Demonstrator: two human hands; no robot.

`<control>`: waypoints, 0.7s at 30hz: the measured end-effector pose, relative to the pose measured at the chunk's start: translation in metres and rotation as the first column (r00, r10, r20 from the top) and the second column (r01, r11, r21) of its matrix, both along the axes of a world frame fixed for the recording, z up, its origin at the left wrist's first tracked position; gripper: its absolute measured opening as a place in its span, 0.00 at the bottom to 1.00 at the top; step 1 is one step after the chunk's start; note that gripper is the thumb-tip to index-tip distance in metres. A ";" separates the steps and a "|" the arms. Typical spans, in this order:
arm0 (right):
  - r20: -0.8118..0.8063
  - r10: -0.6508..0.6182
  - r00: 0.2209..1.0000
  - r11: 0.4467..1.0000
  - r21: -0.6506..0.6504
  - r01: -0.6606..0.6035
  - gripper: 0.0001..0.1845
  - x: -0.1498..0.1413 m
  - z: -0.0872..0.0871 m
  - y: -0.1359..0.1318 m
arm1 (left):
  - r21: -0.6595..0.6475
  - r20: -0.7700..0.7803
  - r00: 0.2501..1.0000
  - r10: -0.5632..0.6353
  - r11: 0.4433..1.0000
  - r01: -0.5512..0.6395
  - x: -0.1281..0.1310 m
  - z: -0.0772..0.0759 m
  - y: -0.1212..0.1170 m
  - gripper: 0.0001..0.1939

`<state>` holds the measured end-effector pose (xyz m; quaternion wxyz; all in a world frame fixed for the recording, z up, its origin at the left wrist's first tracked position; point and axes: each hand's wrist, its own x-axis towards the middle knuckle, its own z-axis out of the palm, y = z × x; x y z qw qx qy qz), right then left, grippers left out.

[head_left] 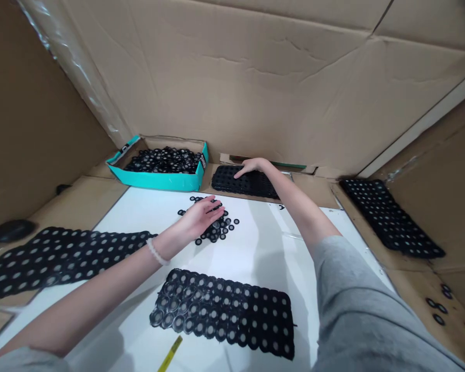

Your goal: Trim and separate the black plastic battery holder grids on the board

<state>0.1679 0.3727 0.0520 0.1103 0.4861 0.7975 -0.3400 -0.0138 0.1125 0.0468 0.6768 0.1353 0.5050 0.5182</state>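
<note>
Our open left hand (202,217) hovers over black rings (214,236) near the worktop's (244,258) far edge, while our right hand (254,165) touches black mats (229,179) beyond, its grip unclear.

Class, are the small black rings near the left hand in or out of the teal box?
Out: the rings lie loose on the white tabletop, apart from the teal box.

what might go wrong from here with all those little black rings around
The left hand is right at the pile of loose black rings, so a careless brush could scatter them. The open box, holding many similar rings, sits beside the black stack under the right hand; a sideways knock might spill some.
</note>
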 end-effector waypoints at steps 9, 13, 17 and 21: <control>-0.356 0.024 0.934 0.999 0.051 -0.007 0.28 0.019 0.049 -0.052 | -0.001 0.132 0.972 -0.194 0.981 0.196 0.054 -0.004 0.031 0.08; -0.562 0.034 0.827 0.978 0.189 0.088 0.26 0.036 0.082 -0.089 | 0.197 -0.006 0.989 -0.146 0.970 0.144 0.082 0.002 0.055 0.14; -0.725 0.024 0.689 0.896 0.321 0.306 0.27 0.045 0.104 -0.139 | 0.629 -0.023 0.999 0.039 0.777 -0.016 0.098 0.028 0.054 0.24; -0.813 0.029 0.581 0.728 0.416 0.545 0.28 0.050 0.112 -0.201 | 0.794 -0.101 0.978 0.185 0.606 -0.033 0.103 0.054 0.029 0.26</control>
